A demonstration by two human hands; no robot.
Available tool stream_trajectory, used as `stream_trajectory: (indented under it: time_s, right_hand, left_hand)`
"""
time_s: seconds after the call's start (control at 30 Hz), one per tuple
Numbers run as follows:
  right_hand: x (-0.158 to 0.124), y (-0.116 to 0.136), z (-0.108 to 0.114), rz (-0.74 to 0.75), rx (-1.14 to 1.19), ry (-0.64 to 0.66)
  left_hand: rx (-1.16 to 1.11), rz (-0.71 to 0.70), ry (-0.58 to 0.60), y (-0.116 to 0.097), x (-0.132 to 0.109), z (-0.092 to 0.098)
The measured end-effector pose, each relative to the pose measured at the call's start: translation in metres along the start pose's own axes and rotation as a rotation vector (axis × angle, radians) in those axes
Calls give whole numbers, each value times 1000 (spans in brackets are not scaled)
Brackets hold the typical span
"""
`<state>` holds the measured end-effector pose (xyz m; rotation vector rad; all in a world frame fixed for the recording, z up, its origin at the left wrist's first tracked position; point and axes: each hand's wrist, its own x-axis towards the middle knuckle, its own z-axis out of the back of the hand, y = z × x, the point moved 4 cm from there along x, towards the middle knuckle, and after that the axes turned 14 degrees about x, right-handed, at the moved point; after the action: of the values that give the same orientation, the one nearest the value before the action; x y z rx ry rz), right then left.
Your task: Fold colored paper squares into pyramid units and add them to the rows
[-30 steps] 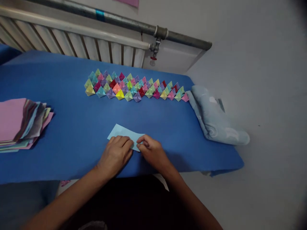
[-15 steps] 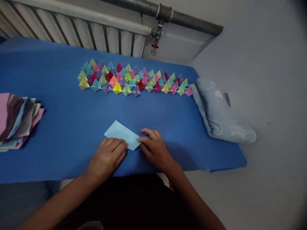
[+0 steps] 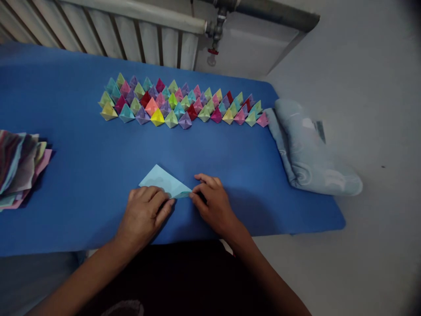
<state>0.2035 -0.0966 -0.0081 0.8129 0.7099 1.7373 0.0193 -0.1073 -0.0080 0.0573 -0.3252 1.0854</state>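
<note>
A light-blue sheet of origami paper [image 3: 160, 176] lies partly folded on the blue-covered table, its near right corner turned up and inward. My left hand [image 3: 143, 215] rests over the sheet's near left edge, fingers together and thumb at the lower edge. With thumb and forefinger, my right hand [image 3: 212, 202] pinches the right corner. The paper's near left part is hidden beneath my left fingers. Farther back stand several rows of small folded paper boats [image 3: 173, 118] in many colours.
Loose coloured paper sheets [image 3: 28, 169] are stacked at the left of the blue tablecloth [image 3: 82, 175]. A rolled grey-blue blanket [image 3: 305, 149] lies at the right end against the wall. Behind the table are a white radiator [image 3: 151, 41] and a pipe with a red valve handle [image 3: 213, 51].
The near right corner of the light-blue paper, flat before, is now folded up and inward. My right fingers have closed on that corner. The view has shifted slightly.
</note>
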Motion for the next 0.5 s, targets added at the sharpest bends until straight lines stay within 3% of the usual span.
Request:
stream_trajectory:
  time_s: [0.5]
  right_hand:
    - [6, -4, -3, -83, -75, -59]
  left_hand:
    - [118, 93, -9, 2, 5, 1]
